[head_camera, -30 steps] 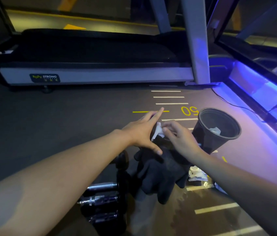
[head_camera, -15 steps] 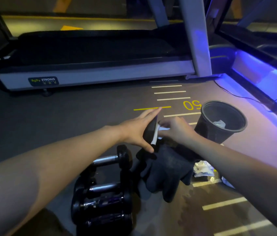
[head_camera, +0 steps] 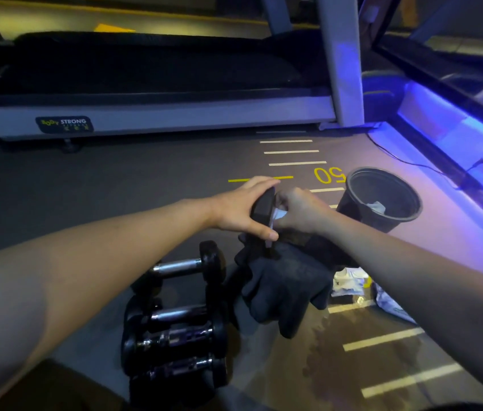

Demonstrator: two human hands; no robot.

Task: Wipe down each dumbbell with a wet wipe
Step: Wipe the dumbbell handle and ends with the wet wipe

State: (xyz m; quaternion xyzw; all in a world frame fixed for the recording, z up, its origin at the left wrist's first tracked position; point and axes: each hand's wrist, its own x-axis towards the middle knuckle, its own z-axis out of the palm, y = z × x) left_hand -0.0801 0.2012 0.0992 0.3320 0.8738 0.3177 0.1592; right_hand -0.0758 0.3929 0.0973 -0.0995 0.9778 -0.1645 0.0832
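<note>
My left hand (head_camera: 238,207) grips the black head of a dumbbell (head_camera: 262,206) standing on end over a dark cloth (head_camera: 281,284). My right hand (head_camera: 301,210) pinches a white wet wipe (head_camera: 278,215) against the inner face of that head. The dumbbell's lower part is hidden by the cloth and my hands. Several other black dumbbells with chrome handles (head_camera: 175,315) lie side by side on the floor below my left forearm.
A black bin (head_camera: 382,200) holding a crumpled white wipe stands right of my hands. A wipe packet (head_camera: 349,283) lies under my right forearm. A treadmill (head_camera: 151,114) runs across the back. A blue-lit ledge with a cable (head_camera: 412,163) borders the right side.
The dumbbell head has been tipped up between my hands, and my left hand now wraps around it. My right hand has closed on the wipe against it. The view shifted down, showing more dumbbells.
</note>
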